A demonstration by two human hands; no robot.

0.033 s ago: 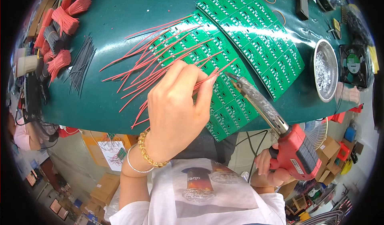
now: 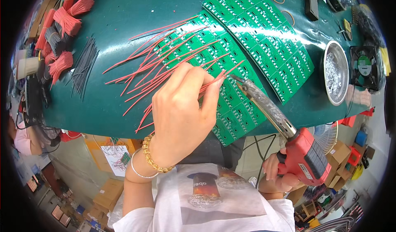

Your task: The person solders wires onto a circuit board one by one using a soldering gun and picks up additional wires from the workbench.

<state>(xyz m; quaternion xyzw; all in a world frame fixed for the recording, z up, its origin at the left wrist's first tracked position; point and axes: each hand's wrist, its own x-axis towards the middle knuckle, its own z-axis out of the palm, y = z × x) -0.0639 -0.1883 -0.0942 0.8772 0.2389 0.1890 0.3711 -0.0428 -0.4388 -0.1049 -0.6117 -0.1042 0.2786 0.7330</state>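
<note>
My left hand (image 2: 181, 104) pinches red wires (image 2: 209, 84) between thumb and forefinger, over a green circuit board panel (image 2: 235, 120). More thin red wires (image 2: 140, 69) fan out leftward across the panel's edge onto the table; some run beneath my palm. In my right hand (image 2: 273, 172) is a red-handled soldering gun (image 2: 306, 157), gripped from below. Its metal barrel slants up and left, and the dark tip sits just right of the pinched wires, close to the board. Whether the tip touches a pad is too small to tell.
A second green panel (image 2: 264, 30) lies behind, to the right. A metal bowl (image 2: 335, 73) with silvery bits and a small black fan (image 2: 365, 67) stand at the right. Dark loose wires (image 2: 85, 65) and red wire bundles (image 2: 68, 21) lie at the left of the green table (image 2: 119, 13).
The soldering gun's tip has shifted very slightly to the left, toward the pinched wires. My left hand and the boards have stayed where they were.
</note>
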